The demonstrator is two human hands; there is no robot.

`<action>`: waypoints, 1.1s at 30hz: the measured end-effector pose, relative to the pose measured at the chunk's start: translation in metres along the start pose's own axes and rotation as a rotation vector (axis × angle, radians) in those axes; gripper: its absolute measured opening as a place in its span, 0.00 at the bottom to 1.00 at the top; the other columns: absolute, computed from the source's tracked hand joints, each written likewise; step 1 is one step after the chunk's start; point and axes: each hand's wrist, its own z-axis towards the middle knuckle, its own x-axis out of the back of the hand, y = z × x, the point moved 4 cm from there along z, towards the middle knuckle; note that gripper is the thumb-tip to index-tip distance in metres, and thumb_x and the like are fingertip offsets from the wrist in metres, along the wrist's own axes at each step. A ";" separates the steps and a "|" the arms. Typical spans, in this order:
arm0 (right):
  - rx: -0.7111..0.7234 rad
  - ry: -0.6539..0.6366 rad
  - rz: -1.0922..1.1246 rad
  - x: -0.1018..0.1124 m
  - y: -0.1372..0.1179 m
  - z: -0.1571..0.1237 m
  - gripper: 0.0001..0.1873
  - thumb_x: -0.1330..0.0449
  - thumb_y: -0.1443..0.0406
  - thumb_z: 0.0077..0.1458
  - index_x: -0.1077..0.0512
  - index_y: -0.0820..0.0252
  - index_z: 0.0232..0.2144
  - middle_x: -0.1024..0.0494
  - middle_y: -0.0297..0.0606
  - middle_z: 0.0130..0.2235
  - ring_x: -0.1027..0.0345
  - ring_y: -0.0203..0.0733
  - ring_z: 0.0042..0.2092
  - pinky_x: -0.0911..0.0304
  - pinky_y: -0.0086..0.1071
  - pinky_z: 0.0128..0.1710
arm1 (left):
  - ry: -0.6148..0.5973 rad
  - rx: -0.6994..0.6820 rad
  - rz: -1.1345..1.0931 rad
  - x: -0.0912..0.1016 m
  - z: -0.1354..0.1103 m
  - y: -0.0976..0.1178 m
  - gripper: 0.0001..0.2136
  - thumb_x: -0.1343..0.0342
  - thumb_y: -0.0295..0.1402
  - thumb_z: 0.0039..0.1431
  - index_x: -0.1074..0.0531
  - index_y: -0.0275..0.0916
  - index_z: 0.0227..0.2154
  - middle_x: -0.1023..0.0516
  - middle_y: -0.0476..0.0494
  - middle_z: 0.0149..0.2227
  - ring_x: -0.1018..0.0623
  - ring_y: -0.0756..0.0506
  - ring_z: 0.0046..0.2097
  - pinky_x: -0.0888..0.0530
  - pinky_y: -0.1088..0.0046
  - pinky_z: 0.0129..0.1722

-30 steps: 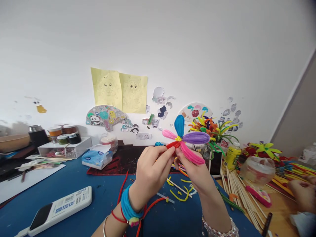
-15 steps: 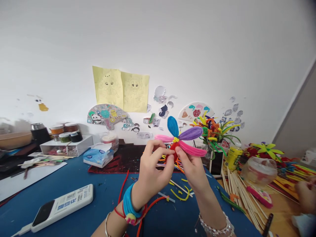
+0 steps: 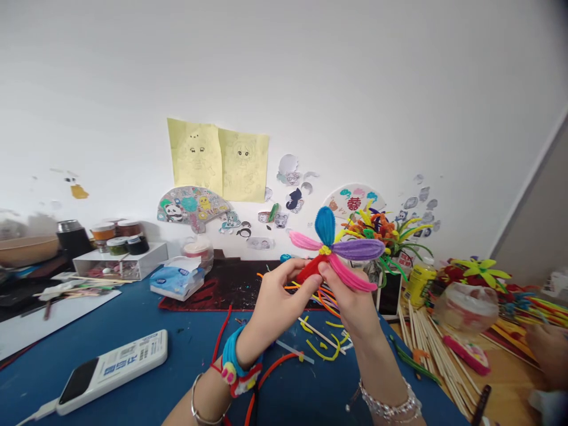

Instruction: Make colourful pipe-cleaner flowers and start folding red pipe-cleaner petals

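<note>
Held up over the table is a pipe-cleaner flower (image 3: 325, 250) with blue, purple, pink and red petals around a yellow centre. My left hand (image 3: 284, 296) pinches its red petal between thumb and fingers. From the other side, my right hand (image 3: 350, 299) grips the flower close to its centre, below the pink petal. Both hands are closed on it, and part of the red petal is hidden by fingers. Beneath them lie yellow pipe-cleaner scraps (image 3: 326, 352) and an orange pipe cleaner (image 3: 277, 367) on the blue table mat (image 3: 195, 378).
A white power bank (image 3: 115, 370) and a tissue pack (image 3: 177, 278) lie on the left. To the right are wooden sticks (image 3: 437, 349), a yellow bottle (image 3: 418, 283), a plastic tub (image 3: 465, 306) and a pipe-cleaner bouquet (image 3: 390, 236). Another person's hand (image 3: 545, 349) shows at the right edge.
The flower has shifted slightly right and turned, its purple petal now nearly level. My left fingers have moved from near the centre to the red petal's outer part.
</note>
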 end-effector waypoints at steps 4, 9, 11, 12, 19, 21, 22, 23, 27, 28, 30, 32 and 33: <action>-0.106 0.007 0.175 -0.003 0.002 0.003 0.07 0.36 0.62 0.49 0.27 0.59 0.26 0.25 0.33 0.27 0.33 0.37 0.30 0.35 0.31 0.31 | -0.075 0.018 0.094 0.000 -0.001 0.002 0.12 0.47 0.38 0.58 0.29 0.35 0.24 0.24 0.46 0.25 0.25 0.49 0.30 0.30 0.76 0.31; -0.307 -0.045 0.444 -0.014 0.004 0.002 0.13 0.37 0.63 0.48 0.34 0.61 0.18 0.36 0.27 0.17 0.45 0.29 0.18 0.47 0.24 0.16 | -0.150 -0.056 0.151 -0.003 0.000 0.005 0.12 0.49 0.36 0.60 0.27 0.35 0.26 0.22 0.46 0.26 0.25 0.50 0.29 0.31 0.77 0.31; -0.371 -0.013 0.506 -0.016 0.004 0.001 0.12 0.36 0.64 0.45 0.35 0.60 0.17 0.36 0.27 0.17 0.46 0.28 0.18 0.48 0.24 0.15 | -0.183 -0.117 0.165 -0.002 0.001 0.004 0.12 0.49 0.35 0.60 0.27 0.35 0.26 0.22 0.45 0.26 0.25 0.50 0.30 0.30 0.77 0.32; -0.399 0.005 0.527 -0.016 0.005 0.000 0.12 0.36 0.64 0.44 0.35 0.60 0.17 0.36 0.26 0.17 0.46 0.28 0.18 0.48 0.23 0.16 | -0.202 -0.145 0.165 -0.002 0.001 0.003 0.12 0.49 0.35 0.60 0.26 0.35 0.26 0.22 0.45 0.27 0.25 0.50 0.30 0.30 0.77 0.33; -0.574 0.078 0.568 -0.019 0.012 -0.003 0.14 0.35 0.61 0.40 0.36 0.60 0.16 0.39 0.25 0.15 0.50 0.28 0.17 0.51 0.23 0.15 | -0.345 -0.193 0.221 0.002 0.004 -0.002 0.10 0.49 0.35 0.60 0.27 0.34 0.31 0.23 0.44 0.29 0.26 0.49 0.31 0.31 0.77 0.32; -0.601 0.105 0.585 -0.018 0.014 -0.004 0.12 0.35 0.62 0.39 0.36 0.60 0.17 0.39 0.24 0.16 0.51 0.27 0.18 0.52 0.23 0.15 | -0.403 -0.214 0.237 0.003 0.004 -0.001 0.10 0.50 0.34 0.61 0.27 0.34 0.33 0.23 0.44 0.30 0.26 0.49 0.31 0.31 0.76 0.32; -0.610 0.115 0.596 -0.018 0.014 -0.005 0.12 0.35 0.62 0.38 0.35 0.60 0.17 0.39 0.24 0.16 0.51 0.27 0.18 0.52 0.23 0.15 | -0.426 -0.234 0.248 0.003 0.004 -0.001 0.10 0.51 0.34 0.61 0.27 0.34 0.33 0.23 0.44 0.30 0.26 0.49 0.31 0.31 0.76 0.32; -0.617 0.122 0.608 -0.019 0.014 -0.006 0.12 0.35 0.62 0.38 0.36 0.60 0.16 0.39 0.24 0.16 0.51 0.27 0.19 0.52 0.23 0.16 | -0.447 -0.259 0.261 0.004 0.004 0.000 0.09 0.51 0.33 0.61 0.27 0.34 0.32 0.23 0.44 0.30 0.26 0.49 0.31 0.31 0.76 0.32; -0.631 0.130 0.649 -0.022 0.014 -0.008 0.12 0.36 0.63 0.38 0.36 0.60 0.16 0.39 0.25 0.18 0.48 0.28 0.21 0.49 0.23 0.19 | -0.507 -0.354 0.308 0.007 0.004 0.000 0.08 0.52 0.31 0.61 0.28 0.36 0.32 0.24 0.44 0.31 0.27 0.49 0.31 0.31 0.74 0.32; -0.632 0.131 0.651 -0.022 0.014 -0.009 0.12 0.36 0.63 0.38 0.36 0.60 0.16 0.38 0.25 0.18 0.48 0.28 0.21 0.48 0.23 0.19 | -0.516 -0.367 0.327 0.007 0.003 0.000 0.08 0.52 0.30 0.62 0.29 0.36 0.33 0.25 0.44 0.31 0.28 0.49 0.31 0.31 0.75 0.31; -0.632 0.140 0.647 -0.022 0.014 -0.009 0.11 0.37 0.63 0.39 0.36 0.60 0.17 0.37 0.26 0.19 0.48 0.28 0.21 0.48 0.23 0.19 | -0.520 -0.392 0.377 0.007 0.002 -0.001 0.07 0.53 0.29 0.62 0.30 0.36 0.34 0.26 0.45 0.30 0.29 0.50 0.30 0.32 0.75 0.31; -0.628 0.136 0.649 -0.021 0.014 -0.009 0.11 0.37 0.63 0.39 0.36 0.60 0.17 0.38 0.25 0.18 0.48 0.28 0.21 0.49 0.24 0.19 | -0.512 -0.422 0.428 0.005 0.001 -0.001 0.08 0.55 0.28 0.62 0.31 0.36 0.34 0.27 0.45 0.31 0.29 0.49 0.31 0.32 0.74 0.32; -0.624 0.126 0.658 -0.021 0.014 -0.008 0.11 0.37 0.63 0.39 0.36 0.60 0.17 0.38 0.25 0.18 0.49 0.28 0.20 0.50 0.24 0.18 | -0.509 -0.436 0.448 0.004 -0.001 0.000 0.08 0.56 0.28 0.63 0.32 0.36 0.35 0.27 0.44 0.32 0.28 0.49 0.32 0.32 0.74 0.33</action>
